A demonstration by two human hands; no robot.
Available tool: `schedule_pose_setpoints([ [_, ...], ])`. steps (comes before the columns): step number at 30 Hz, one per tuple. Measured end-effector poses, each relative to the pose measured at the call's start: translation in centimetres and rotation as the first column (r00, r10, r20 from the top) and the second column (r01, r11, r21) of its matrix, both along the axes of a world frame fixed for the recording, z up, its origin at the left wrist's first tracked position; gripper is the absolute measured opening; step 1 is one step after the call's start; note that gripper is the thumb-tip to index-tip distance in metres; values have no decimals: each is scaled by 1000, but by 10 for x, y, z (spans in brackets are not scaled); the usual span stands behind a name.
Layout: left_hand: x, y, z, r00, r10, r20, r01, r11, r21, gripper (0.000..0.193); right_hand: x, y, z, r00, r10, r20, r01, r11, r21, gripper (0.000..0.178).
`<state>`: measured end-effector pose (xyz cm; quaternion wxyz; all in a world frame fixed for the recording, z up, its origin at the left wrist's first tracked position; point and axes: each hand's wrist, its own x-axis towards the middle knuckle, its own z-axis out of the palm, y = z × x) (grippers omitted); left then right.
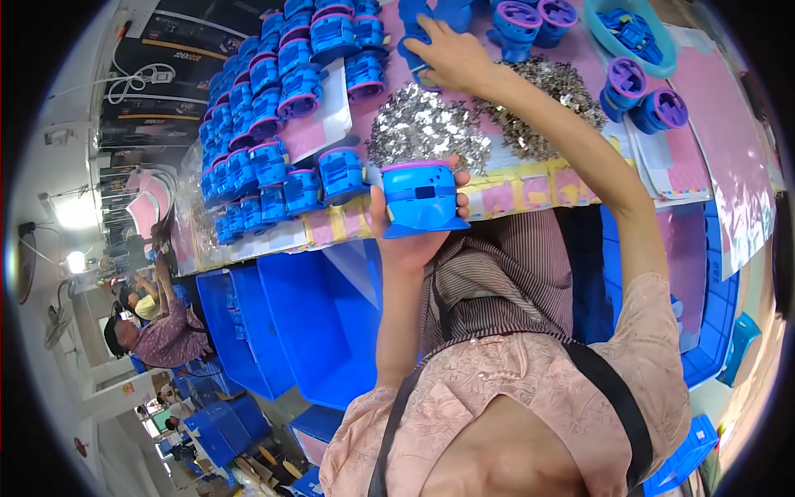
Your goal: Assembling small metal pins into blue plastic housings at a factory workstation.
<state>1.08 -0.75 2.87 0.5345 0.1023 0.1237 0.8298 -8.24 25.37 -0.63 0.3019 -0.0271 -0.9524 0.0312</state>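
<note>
A blue plastic housing [422, 207] with a pink-purple rim, a flared base and a small square opening sits upright in my left hand [416, 251], fingers and thumb wrapped round its sides. That hand is at the table's near edge. Farther off, my right hand [457, 56] stretches across the table with fingers spread over blue plastic parts [411, 62] at the far edge. Its fingertips touch or nearly touch them; I cannot tell which. Between the hands lies a heap of small shiny silver metal pieces [431, 124], with a darker metal heap [546, 103] to its right.
Rows of stacked blue housings [269, 161] fill the table's left side. More purple-topped housings [623, 87] stand at right, near a teal basin [592, 21] of blue parts. Blue crates [319, 327] are below the table edge. Another person [170, 331] sits at far left.
</note>
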Motion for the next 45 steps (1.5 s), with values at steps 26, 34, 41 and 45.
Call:
schedule_pose_setpoints([
  [26,-33,-14,-26,908,36,-417,-329,676,-659,52,166,-105,16,894,423,148,9,312,-950,29],
  [34,-29,-9,-29,941,53,-334,-278,684,-675,52,170,-103,15,912,410,-2,-91,196,-976,23],
  [41,-22,3,-29,720,144,-679,-644,503,-576,59,174,-106,24,990,142,18,-30,327,-945,13],
  [45,-10,15,-28,529,104,-842,-815,339,-470,69,172,-112,23,995,78,58,16,458,-889,16],
])
